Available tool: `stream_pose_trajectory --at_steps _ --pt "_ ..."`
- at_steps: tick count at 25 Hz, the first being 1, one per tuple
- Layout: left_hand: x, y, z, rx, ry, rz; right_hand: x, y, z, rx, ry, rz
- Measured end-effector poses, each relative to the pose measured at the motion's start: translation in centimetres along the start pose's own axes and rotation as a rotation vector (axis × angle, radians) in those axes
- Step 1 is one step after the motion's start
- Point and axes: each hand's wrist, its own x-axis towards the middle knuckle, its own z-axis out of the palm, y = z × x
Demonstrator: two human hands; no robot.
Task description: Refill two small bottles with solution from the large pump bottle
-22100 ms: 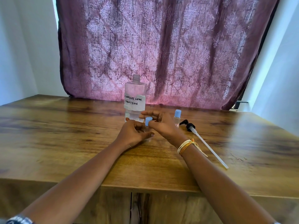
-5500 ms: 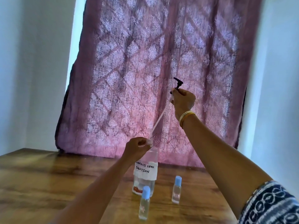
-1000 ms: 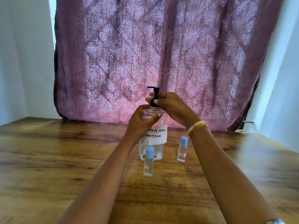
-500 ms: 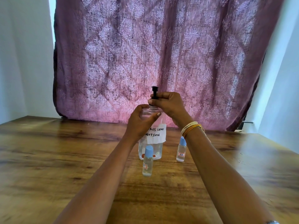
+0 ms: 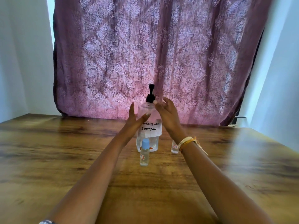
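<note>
1. Large clear plastic pump bottle with black pump head and handwritten paper label (image 5: 148, 126) stands upright mid-table, pump seated on its neck. Liquid level looks low, so likely light and easy to tip; smooth walls — probably slippery.
2. Left hand (image 5: 135, 118) and right hand (image 5: 166, 113) flank its shoulder, fingers straight and spread, gripping nothing.
3. Two small clear bottles with pale blue caps: one (image 5: 144, 152) just in front of the large bottle, one (image 5: 175, 147) half hidden behind the right wrist. Narrow, topple-prone — best pinched mid-body.
4. Wooden table (image 5: 64, 159) underneath; steady the large bottle at its waist when pumping.
</note>
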Motion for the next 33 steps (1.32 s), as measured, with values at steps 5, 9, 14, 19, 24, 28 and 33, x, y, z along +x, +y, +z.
stream_pose_trajectory --at_steps 5,9,14,19,24,28,33 --pt "-4.6 -0.7 0.6 0.047 0.311 0.096 -4.7 2.0 -4.5 -0.283 0.293 0.043" --pt "-8.5 -2.6 1.8 0.324 0.154 -0.067 -5.6 4.8 -5.6 -0.482 0.254 0.297" --pt "-9.2 -3.1 1.8 0.633 0.123 -0.076 -6.3 6.3 -4.5 -0.65 0.006 0.32" --pt "-7.2 -4.0 -0.4 0.688 0.292 -0.089 -5.6 7.3 -4.3 -0.619 -0.002 0.278" --pt "-5.0 -5.2 -1.3 0.69 0.342 -0.109 -4.5 8.1 -3.3 -0.534 -0.033 0.247" --pt "-5.2 -5.3 -0.9 0.726 0.328 -0.112 -5.0 7.6 -3.2 -0.571 -0.039 0.268" --pt "-7.6 -4.9 0.1 0.985 0.298 -0.224 -7.6 6.3 -3.6 -0.757 -0.08 0.31"
